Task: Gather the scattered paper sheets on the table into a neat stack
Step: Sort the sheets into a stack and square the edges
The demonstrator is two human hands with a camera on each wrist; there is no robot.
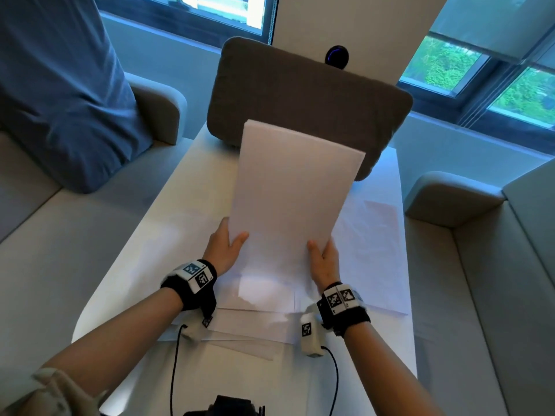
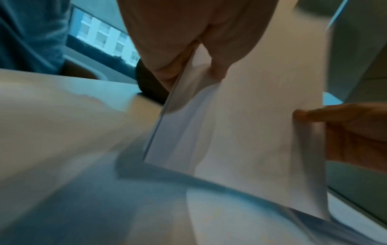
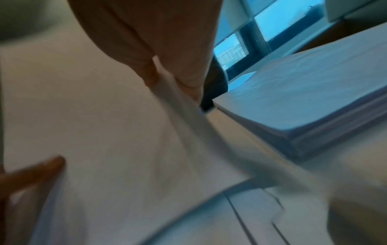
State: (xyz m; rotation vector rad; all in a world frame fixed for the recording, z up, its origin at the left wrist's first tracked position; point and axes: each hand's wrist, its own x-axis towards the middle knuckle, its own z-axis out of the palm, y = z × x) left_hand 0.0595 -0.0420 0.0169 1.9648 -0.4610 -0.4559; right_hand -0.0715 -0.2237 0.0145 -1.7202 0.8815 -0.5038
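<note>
A sheaf of white paper sheets (image 1: 294,187) stands on end over the white table (image 1: 186,187), leaning away from me. My left hand (image 1: 225,247) grips its left edge, thumb on the front face, fingers behind. My right hand (image 1: 322,259) grips the right edge the same way. In the left wrist view the sheaf (image 2: 257,132) is pinched by my left hand (image 2: 194,54), with the other hand's thumb at the far edge. The right wrist view shows my right hand (image 3: 167,74) pinching the paper (image 3: 108,132). More loose sheets (image 1: 261,328) lie flat under the sheaf.
A second flat pile of paper (image 1: 378,250) lies on the table's right side, also seen as a stack (image 3: 314,107). A brown cushion (image 1: 303,97) stands at the table's far end. Sofas flank the table; a blue cushion (image 1: 66,94) rests on the left one.
</note>
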